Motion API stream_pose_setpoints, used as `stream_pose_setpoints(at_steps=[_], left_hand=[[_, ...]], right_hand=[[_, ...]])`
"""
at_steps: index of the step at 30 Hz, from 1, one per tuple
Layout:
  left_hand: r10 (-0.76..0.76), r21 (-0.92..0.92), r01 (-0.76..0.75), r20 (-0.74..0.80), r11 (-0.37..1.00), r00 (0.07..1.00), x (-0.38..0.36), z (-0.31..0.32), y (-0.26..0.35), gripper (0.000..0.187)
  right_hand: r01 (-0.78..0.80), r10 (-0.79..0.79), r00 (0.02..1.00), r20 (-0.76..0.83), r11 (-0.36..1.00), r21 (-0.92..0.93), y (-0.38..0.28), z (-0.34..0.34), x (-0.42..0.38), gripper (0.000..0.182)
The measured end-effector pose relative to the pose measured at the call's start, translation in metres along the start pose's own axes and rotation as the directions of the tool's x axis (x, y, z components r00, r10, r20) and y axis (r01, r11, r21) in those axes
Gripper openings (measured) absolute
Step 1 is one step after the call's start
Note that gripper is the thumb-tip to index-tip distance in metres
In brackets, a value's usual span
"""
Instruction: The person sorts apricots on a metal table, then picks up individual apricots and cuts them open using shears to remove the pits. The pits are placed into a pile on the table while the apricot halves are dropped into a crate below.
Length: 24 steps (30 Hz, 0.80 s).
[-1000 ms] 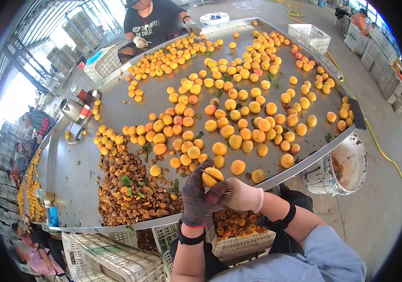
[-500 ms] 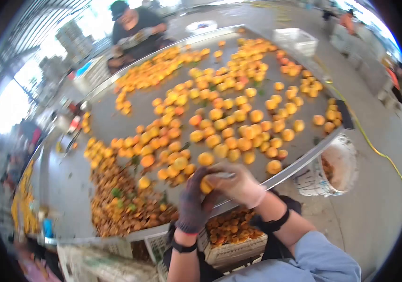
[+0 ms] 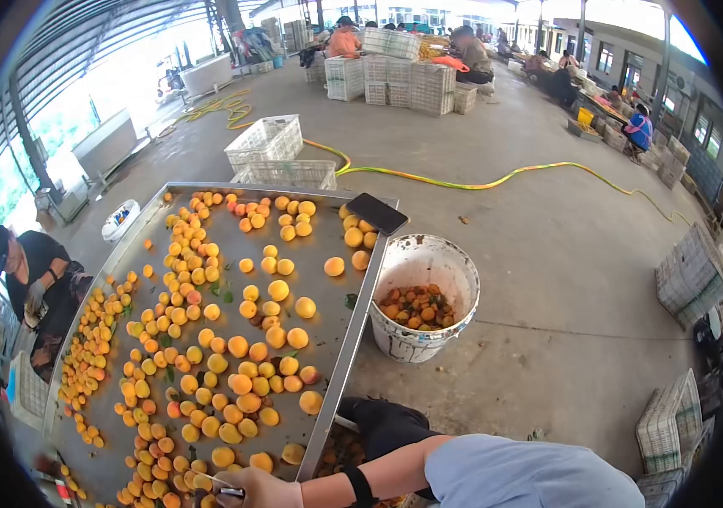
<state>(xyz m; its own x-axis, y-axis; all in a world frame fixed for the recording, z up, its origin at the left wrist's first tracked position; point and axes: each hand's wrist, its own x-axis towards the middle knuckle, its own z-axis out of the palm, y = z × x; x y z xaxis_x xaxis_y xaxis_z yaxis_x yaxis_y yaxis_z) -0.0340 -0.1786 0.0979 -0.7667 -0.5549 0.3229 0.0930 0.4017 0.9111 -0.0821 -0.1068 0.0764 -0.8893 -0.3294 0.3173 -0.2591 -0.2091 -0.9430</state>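
Observation:
My right hand (image 3: 253,488), in a pale glove, is closed around a small knife (image 3: 229,491) at the bottom edge of the view. Its thin blade points up and left over the apricots. Orange-yellow apricots (image 3: 240,383) lie spread across the metal table (image 3: 145,275), with a few green leaves among them. A single apricot (image 3: 261,461) sits just above my right hand, near the table's rim. My left hand is out of view.
A dark phone (image 3: 377,213) lies on the table's far right corner. Beside the table stands a white bucket (image 3: 412,347) holding apricot pieces. White crates (image 3: 265,142) and a yellow-green hose (image 3: 463,184) are beyond. Another person (image 3: 40,271) works at the left.
The view has swung right and up, bringing the bucket and the floor toward the middle. My hands, earlier together around an apricot, have shifted to the bottom; the left has left the view.

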Motion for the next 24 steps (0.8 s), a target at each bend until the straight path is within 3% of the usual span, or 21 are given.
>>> stream_pose_setpoints(at_steps=[1,2,3,4,5,6,7,8,9,11,12,13,14,15,16,17,18,20,23,24], left_hand=[[-0.148,-0.161,0.148,0.011,0.976,0.989,0.002,-0.001,-0.003,0.037],[-0.292,-0.343,0.293,0.058,0.892,0.955,0.005,-0.006,-0.009,0.038],[-0.409,-0.507,0.412,0.124,0.757,0.904,0.008,-0.011,-0.016,0.039],[-0.482,-0.627,0.498,0.214,0.6,0.85,0.012,-0.017,-0.027,0.04],[-0.509,-0.702,0.551,0.304,0.451,0.805,0.017,-0.025,-0.042,0.041],[-0.5,-0.739,0.591,0.396,0.324,0.77,0.022,-0.031,-0.055,0.042],[-0.468,-0.749,0.62,0.472,0.235,0.747,0.025,-0.036,-0.072,0.043],[-0.452,-0.754,0.624,0.493,0.206,0.744,0.026,-0.047,-0.088,0.044],[-0.485,-0.733,0.62,0.45,0.279,0.75,0.019,-0.038,-0.071,0.04],[-0.546,-0.666,0.618,0.36,0.418,0.757,0.003,-0.022,-0.036,0.039],[-0.698,-0.607,0.618,0.141,0.499,0.702,0.002,-0.006,-0.013,0.034],[-0.678,-0.595,0.643,0.212,0.482,0.704,0.001,-0.013,-0.027,0.052],[-0.682,-0.643,0.653,0.267,0.4,0.681,0.005,-0.014,-0.021,0.051],[-0.683,-0.661,0.621,0.22,0.42,0.696,0.004,-0.023,-0.012,0.051],[-0.6,-0.555,0.646,0.297,0.525,0.743,0.004,-0.027,-0.002,0.051],[-0.511,-0.439,0.65,0.402,0.62,0.76,0.004,-0.026,0.002,0.051],[-0.502,-0.446,0.648,0.411,0.617,0.761,0.0,-0.026,0.001,0.051],[-0.308,-0.272,0.521,0.558,0.809,0.77,-0.014,-0.032,-0.005,0.049],[-0.202,-0.383,0.474,0.569,0.793,0.797,-0.013,-0.036,-0.018,0.05],[-0.469,-0.309,0.667,0.517,0.678,0.716,-0.007,-0.036,-0.014,0.05]], right_hand=[[0.162,-0.166,0.984,-0.065,0.985,-0.066,-0.004,0.0,-0.003,0.029],[0.066,-0.064,0.997,0.038,0.996,-0.055,-0.009,-0.007,-0.001,0.039],[0.065,-0.063,0.997,0.034,0.996,-0.058,-0.002,-0.007,0.002,0.039],[-0.093,0.082,0.994,0.067,0.98,0.176,0.009,-0.005,0.009,0.03],[-0.251,0.214,0.968,0.134,0.883,0.397,0.016,-0.002,0.012,0.024],[-0.417,0.326,0.907,0.267,0.79,0.449,-0.013,-0.027,0.015,0.016],[-0.255,0.255,0.966,0.049,0.901,0.35,0.003,-0.022,0.016,0.016],[-0.26,0.284,0.959,0.012,0.858,0.442,-0.005,-0.031,0.019,0.015],[-0.25,0.278,0.96,-0.042,0.912,0.325,0.003,-0.035,0.019,0.017],[-0.393,0.424,0.905,-0.028,0.861,0.324,-0.009,-0.047,0.023,0.019],[-0.467,0.505,0.863,-0.007,0.803,0.371,-0.016,-0.05,0.027,0.02],[-0.514,0.561,0.828,0.016,0.747,0.421,-0.021,-0.048,0.033,0.022],[-0.505,0.519,0.853,0.053,0.797,0.332,-0.02,-0.05,0.037,0.024],[-0.491,0.491,0.868,0.073,0.824,0.282,-0.023,-0.052,0.04,0.025],[-0.472,0.463,0.881,0.094,0.85,0.233,-0.026,-0.056,0.044,0.026],[-0.578,0.568,0.813,0.127,0.762,0.294,-0.032,-0.061,0.045,0.026],[-0.67,0.663,0.732,0.16,0.656,0.347,-0.037,-0.066,0.047,0.026],[-0.678,0.665,0.726,0.173,0.651,0.342,-0.042,-0.067,0.046,0.025],[-0.684,0.657,0.725,0.207,0.653,0.325,-0.045,-0.057,0.04,0.023],[-0.662,0.629,0.749,0.209,0.715,0.224,-0.046,-0.05,0.037,0.022]])
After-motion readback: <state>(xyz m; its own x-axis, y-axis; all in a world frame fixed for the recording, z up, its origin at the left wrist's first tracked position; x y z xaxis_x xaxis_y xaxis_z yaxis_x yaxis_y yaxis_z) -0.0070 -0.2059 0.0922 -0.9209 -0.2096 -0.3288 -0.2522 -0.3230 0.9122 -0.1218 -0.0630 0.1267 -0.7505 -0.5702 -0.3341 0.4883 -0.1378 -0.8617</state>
